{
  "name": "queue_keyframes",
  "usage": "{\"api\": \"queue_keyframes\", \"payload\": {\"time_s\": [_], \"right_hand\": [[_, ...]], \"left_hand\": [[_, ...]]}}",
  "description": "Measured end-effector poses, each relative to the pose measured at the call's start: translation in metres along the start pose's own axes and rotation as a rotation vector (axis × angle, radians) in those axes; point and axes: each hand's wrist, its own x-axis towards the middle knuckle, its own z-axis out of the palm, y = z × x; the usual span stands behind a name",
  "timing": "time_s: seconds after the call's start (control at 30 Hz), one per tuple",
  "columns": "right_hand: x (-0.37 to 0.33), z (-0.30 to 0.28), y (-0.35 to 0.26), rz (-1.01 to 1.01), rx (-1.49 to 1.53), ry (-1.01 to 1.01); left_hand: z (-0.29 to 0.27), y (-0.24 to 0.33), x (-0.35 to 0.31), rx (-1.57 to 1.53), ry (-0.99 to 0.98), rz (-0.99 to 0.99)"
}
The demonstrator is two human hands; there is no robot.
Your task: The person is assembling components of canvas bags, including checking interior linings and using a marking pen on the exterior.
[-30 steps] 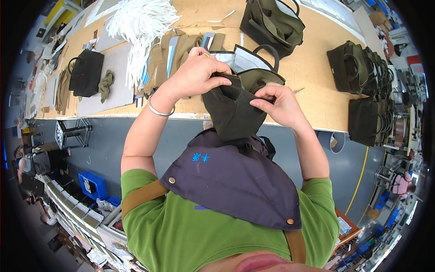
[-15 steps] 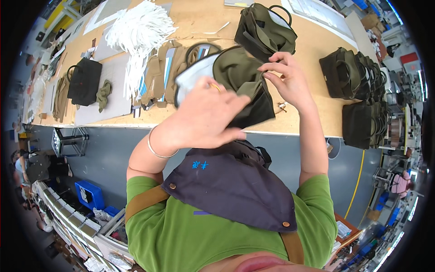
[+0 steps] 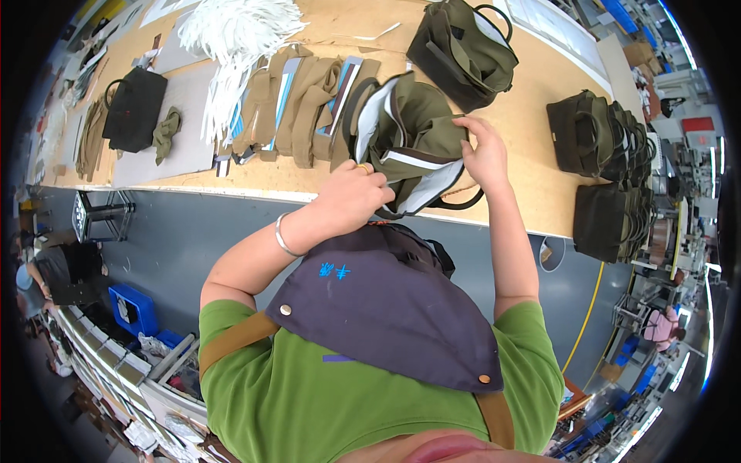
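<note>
An olive-green handbag [image 3: 430,108] stands open at the table's near edge, its mouth spread so the pale lining shows. A dark handle [image 3: 463,202] sticks out on its near right side. At the bag's near left rim, my left hand [image 3: 351,197] is closed, fingers curled over the edge; a bracelet circles that wrist. My right hand [image 3: 486,157] pinches the right rim between thumb and fingers. What lies deep inside the bag is hidden from me.
Brown fabric pieces [image 3: 310,108] lie left of the bag, beside a pile of white strips [image 3: 239,31]. Another olive bag [image 3: 463,58] stands behind. Several finished-looking bags [image 3: 575,139] line the right side. A black bag [image 3: 135,112] sits far left.
The bag has turned and come nearer, its mouth now spread open with the lining exposed. My left hand has moved down onto its near rim; my right hand has lowered to its right side.
</note>
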Motion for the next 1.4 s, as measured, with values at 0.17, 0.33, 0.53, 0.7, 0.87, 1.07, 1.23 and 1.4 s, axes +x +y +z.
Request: {"api": "queue_keyframes", "payload": {"time_s": [0.17,0.33,0.53,0.7,0.87,1.07,1.23,1.4], "right_hand": [[-0.020,0.019,-0.072,-0.136,-0.254,-0.063],[-0.011,0.056,-0.069,0.060,-0.305,-0.408],[-0.018,0.009,-0.065,-0.155,0.325,-0.485],[-0.032,-0.017,-0.078,0.066,0.150,-0.449],[-0.040,-0.010,-0.106,-0.062,0.002,-0.383],[-0.032,-0.017,-0.079,0.155,0.122,-0.485],[-0.033,-0.017,-0.102,-0.049,0.103,-0.380],[-0.033,-0.010,-0.092,0.028,0.090,-0.359]], "left_hand": [[0.005,0.006,-0.003,-0.098,-0.180,-0.032],[-0.009,0.017,0.015,-0.305,-0.208,-0.122],[0.010,-0.004,0.027,-0.219,0.195,-0.246],[0.014,-0.008,0.024,-0.168,0.006,-0.191],[0.009,-0.003,0.030,-0.065,0.100,-0.233],[-0.004,-0.020,0.024,-0.255,0.093,-0.203],[-0.013,-0.014,0.031,-0.385,0.212,-0.342],[-0.030,-0.012,0.025,-0.836,-0.077,-0.265]]}}
